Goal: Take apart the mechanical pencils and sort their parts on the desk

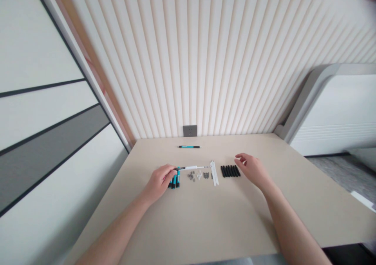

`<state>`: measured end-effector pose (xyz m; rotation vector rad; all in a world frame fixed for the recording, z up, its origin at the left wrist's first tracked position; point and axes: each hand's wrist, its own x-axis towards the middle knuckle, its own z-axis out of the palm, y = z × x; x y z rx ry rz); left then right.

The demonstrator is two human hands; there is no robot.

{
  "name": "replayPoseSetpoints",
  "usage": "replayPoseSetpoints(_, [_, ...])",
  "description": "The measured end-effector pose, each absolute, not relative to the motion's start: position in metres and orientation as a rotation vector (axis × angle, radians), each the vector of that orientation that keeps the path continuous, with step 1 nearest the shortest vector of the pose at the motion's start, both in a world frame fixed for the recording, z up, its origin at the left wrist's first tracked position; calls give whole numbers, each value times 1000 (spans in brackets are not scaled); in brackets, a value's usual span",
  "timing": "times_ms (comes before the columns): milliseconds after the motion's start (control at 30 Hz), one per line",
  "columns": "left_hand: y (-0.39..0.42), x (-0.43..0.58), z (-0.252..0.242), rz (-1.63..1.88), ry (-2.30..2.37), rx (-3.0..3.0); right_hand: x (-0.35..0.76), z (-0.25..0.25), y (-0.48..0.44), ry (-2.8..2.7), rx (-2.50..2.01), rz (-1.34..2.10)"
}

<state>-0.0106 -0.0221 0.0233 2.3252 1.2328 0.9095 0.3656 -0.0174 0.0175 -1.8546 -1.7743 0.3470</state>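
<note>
My left hand (161, 181) is closed, thumb and fingers pinching the black end of a partly assembled pen (191, 167). Its white middle and thin tip point right, over the table. Right beneath that hand lie several blue-and-black pen barrels (178, 180), partly covered by the fingers. My right hand (249, 167) is open, thumb and fingers curved apart with nothing between them. It hovers beside a row of several black pen grips (230, 171). White refill-like sticks (215, 173) lie left of the grips, near the held pen's tip.
Small grey parts (191, 175), white parts (199, 175) and darker grey parts (206, 175) lie in piles mid-table. A complete-looking blue-and-black pen (190, 147) lies at the back of the table (188, 222). Behind are a wall socket (190, 131) and ribbed wall.
</note>
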Motion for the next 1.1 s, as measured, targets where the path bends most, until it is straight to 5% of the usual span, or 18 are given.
replayPoseSetpoints(267, [-20, -13, 19, 910, 1215, 2368, 288, 28, -45, -1803, -1221, 666])
replayPoseSetpoints(1100, [-20, -13, 18, 873, 1223, 2380, 289, 24, -40, -1166, -998, 1043])
